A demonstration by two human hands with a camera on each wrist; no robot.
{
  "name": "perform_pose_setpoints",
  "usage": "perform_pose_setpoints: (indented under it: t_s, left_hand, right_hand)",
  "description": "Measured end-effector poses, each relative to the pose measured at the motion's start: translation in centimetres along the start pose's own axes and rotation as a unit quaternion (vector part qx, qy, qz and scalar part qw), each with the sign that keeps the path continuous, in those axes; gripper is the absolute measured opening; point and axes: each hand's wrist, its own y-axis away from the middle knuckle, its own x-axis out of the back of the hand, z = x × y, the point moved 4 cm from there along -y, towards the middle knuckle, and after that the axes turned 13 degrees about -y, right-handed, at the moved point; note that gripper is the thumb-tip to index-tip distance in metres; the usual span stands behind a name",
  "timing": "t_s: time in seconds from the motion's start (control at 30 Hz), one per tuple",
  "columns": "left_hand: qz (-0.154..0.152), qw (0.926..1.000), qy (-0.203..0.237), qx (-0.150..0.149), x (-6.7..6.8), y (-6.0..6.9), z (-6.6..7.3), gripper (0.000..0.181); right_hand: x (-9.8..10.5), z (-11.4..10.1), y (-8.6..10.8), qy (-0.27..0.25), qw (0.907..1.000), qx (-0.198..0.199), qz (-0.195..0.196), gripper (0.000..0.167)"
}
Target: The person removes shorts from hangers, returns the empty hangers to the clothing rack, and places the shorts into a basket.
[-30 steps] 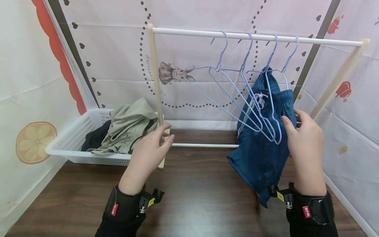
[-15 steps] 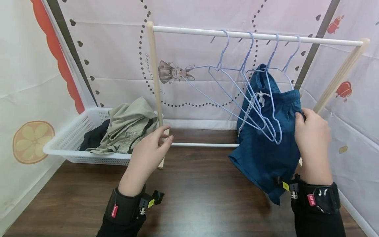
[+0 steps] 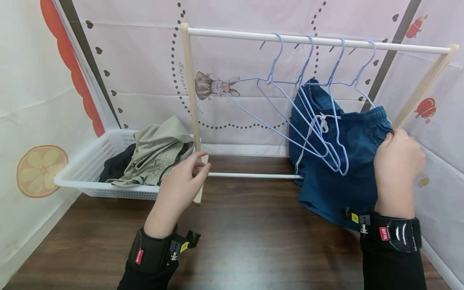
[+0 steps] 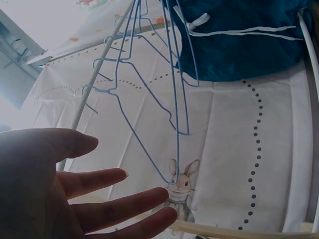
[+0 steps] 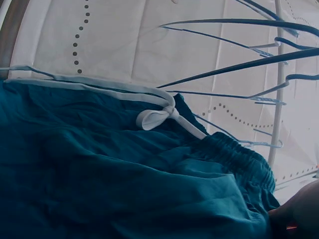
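Note:
Blue shorts (image 3: 355, 161) with a white drawstring (image 3: 324, 121) hang from the rightmost of several light blue hangers (image 3: 270, 80) on the rack. My right hand (image 3: 398, 169) pinches the right end of their waistband; its fingertips are mostly hidden behind the cloth. In the right wrist view the shorts (image 5: 109, 164) fill the lower part, with the hand (image 5: 299, 214) at the corner. My left hand (image 3: 181, 185) is held near the rack's left post, holding nothing. The left wrist view shows that hand (image 4: 99, 194) with fingers spread and the shorts (image 4: 239, 40) beyond.
A white perforated basket (image 3: 72, 177) stands left of the rack, holding khaki (image 3: 159, 149) and black clothes (image 3: 117, 165). The rack has a white top bar (image 3: 235, 35), wooden posts (image 3: 424, 88) and a low rail (image 3: 250, 176). Printed cloth walls surround the wooden table (image 3: 246, 241).
My right hand has moved right and slightly up, now gripping the waistband and drawing it wider along the rightmost hanger, whose hook shifted right. The left hand stays nearly still.

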Motion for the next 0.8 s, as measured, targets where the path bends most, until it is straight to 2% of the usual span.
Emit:
perform_pose_setpoints:
  t_s: [0.23,0.43,0.6,0.8]
  left_hand:
    - [0.013,0.9999,0.002,0.002,0.1,0.1,-0.1,0.045]
    - [0.015,0.9999,0.0,0.004,0.2,0.1,-0.2,0.044]
    - [0.018,0.9998,-0.001,0.003,0.2,0.1,-0.3,0.044]
    - [0.023,0.9997,0.006,0.003,0.4,0.1,-0.4,0.043]
  right_hand:
    - [0.0,0.4,-0.2,-0.005,0.9996,-0.018,0.022,0.057]
    - [0.0,0.3,0.1,-0.028,0.9982,-0.008,0.052,0.057]
    - [0.2,0.0,0.4,-0.056,0.9942,-0.012,0.091,0.057]
    - [0.5,0.0,1.2,-0.087,0.9846,-0.01,0.151,0.058]
